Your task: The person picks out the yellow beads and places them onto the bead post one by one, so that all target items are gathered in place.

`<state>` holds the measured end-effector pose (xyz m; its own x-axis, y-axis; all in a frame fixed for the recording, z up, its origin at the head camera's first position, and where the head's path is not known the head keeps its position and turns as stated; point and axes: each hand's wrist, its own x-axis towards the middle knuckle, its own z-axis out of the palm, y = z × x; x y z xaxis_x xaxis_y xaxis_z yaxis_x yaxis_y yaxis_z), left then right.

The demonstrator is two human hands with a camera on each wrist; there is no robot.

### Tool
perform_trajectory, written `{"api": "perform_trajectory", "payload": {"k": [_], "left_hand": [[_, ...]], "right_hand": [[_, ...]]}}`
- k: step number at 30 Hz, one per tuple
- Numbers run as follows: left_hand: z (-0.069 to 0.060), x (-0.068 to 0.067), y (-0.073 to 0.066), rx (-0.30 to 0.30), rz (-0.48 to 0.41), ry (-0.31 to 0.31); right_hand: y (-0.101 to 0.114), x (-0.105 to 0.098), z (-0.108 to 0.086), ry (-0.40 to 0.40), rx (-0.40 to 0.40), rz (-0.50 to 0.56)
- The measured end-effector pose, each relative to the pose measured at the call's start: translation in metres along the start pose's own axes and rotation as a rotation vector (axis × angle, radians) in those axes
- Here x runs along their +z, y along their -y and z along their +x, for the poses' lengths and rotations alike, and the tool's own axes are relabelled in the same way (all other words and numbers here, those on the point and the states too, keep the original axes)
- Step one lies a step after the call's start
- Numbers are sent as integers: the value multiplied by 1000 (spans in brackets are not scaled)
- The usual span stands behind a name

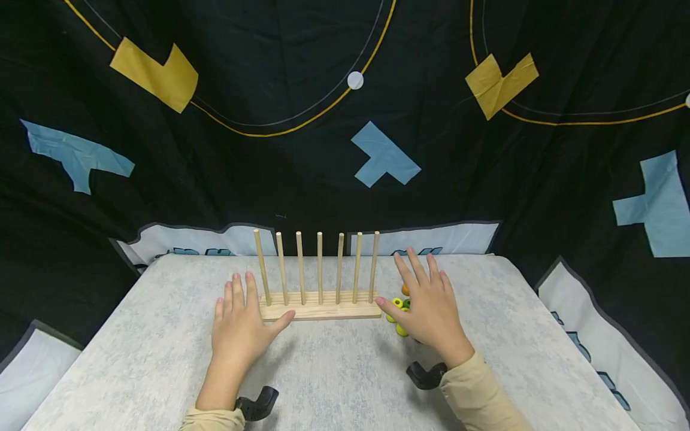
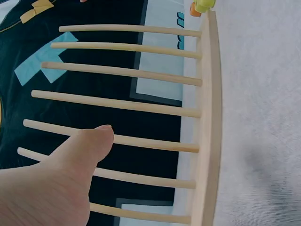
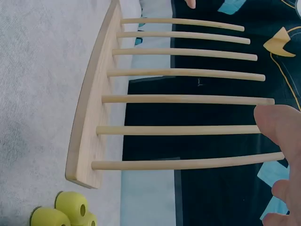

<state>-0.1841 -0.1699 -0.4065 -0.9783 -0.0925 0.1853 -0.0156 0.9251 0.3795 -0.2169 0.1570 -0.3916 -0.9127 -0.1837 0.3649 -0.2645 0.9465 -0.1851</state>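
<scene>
A wooden rack (image 1: 323,311) with several upright pegs stands on the table, its base also in the left wrist view (image 2: 212,117) and the right wrist view (image 3: 89,108). To its left hovers my left hand (image 1: 237,329), fingers spread, thumb toward the base, holding nothing; its thumb shows in the left wrist view (image 2: 80,165). At the right end, my right hand (image 1: 428,305) is spread over a group of small beads, partly hiding them. Yellow-green beads (image 1: 401,330) and an orange one (image 1: 405,290) show beside its thumb. Yellow-green beads (image 3: 70,207) also lie near the rack's end.
The pale table (image 1: 334,383) extends in front of the rack. Behind it hangs a black cloth (image 1: 302,179) with blue and yellow shapes and white lower panels. Each wrist wears a dark strap mount, the left one (image 1: 257,404) and the right one (image 1: 426,376).
</scene>
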Motion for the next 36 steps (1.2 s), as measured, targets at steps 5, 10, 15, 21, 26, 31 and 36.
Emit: {"api": "perform_trajectory", "payload": {"k": [5, 10, 15, 21, 26, 31, 36], "left_hand": [[4, 8, 7, 13, -6, 2], [8, 19, 18, 26, -12, 3], [10, 30, 29, 39, -13, -1], [14, 42, 39, 46, -48, 6], [15, 53, 44, 33, -63, 31], [15, 62, 47, 11, -77, 67], [14, 68, 49, 4, -96, 72]], "right_hand": [[-7, 3, 0, -12, -24, -10], [-15, 3, -2, 9, -33, -17], [-23, 4, -4, 43, -30, -21], [-38, 7, -6, 68, -13, -14], [-57, 11, -10, 79, 14, 12], [-76, 16, -14, 96, 39, 31], [-91, 19, -18, 121, 52, 44]]}}
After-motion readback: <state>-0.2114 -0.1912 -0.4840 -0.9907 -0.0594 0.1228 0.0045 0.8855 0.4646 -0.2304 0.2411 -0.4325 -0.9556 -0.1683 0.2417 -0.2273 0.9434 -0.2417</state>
